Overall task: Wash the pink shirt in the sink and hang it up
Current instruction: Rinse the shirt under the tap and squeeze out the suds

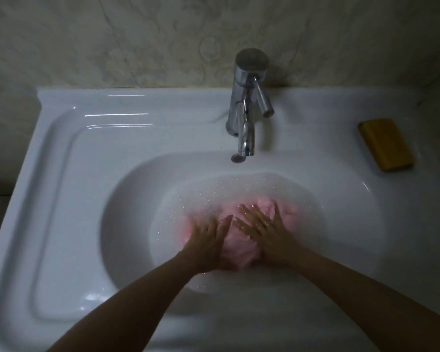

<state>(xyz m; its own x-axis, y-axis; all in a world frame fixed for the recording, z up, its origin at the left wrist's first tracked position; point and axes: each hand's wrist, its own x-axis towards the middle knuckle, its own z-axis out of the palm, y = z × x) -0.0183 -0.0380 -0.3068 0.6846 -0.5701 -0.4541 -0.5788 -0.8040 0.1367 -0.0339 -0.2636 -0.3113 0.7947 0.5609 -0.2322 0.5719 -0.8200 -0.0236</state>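
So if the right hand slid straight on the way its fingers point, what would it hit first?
Right hand meets more pink shirt first, then likely the sink wall; depth unclear.

White sink top [61, 174] w/ chrome faucet [247, 102] at back edge. Right of faucet: yellow soap bar [385, 144] on the rim. In front of faucet: pink shirt [239, 242] in sudsy water.
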